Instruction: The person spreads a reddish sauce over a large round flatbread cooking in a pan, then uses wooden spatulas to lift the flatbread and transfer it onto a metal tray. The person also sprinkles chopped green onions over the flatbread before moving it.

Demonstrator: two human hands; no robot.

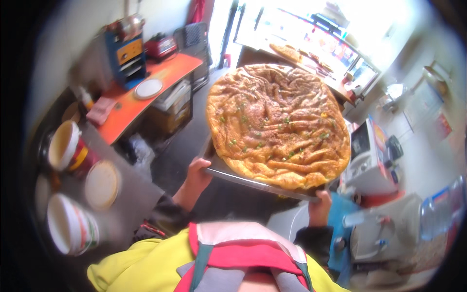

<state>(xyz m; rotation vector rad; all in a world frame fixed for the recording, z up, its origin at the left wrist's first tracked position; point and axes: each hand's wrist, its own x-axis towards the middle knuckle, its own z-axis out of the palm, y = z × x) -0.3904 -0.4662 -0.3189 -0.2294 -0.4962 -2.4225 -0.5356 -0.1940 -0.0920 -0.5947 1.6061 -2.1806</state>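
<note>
A large, round, browned flatbread (279,124) with a wrinkled top and bits of chopped green lies on a metal tray (251,182), overhanging much of it. My left hand (197,177) grips the tray's near left corner, thumb on the rim. At the near right corner my right hand (321,206) holds the same tray, its thumb also on top. The fingers of both hands are mostly hidden under the tray. It is held up in front of my chest, above the dark floor.
To the left are an orange-topped table (146,102) and a metal counter (135,189) with a white plastic bucket (73,226). Ahead stands a counter with more bread (284,52). On the right are a white microwave oven (370,164) and a water bottle (439,211).
</note>
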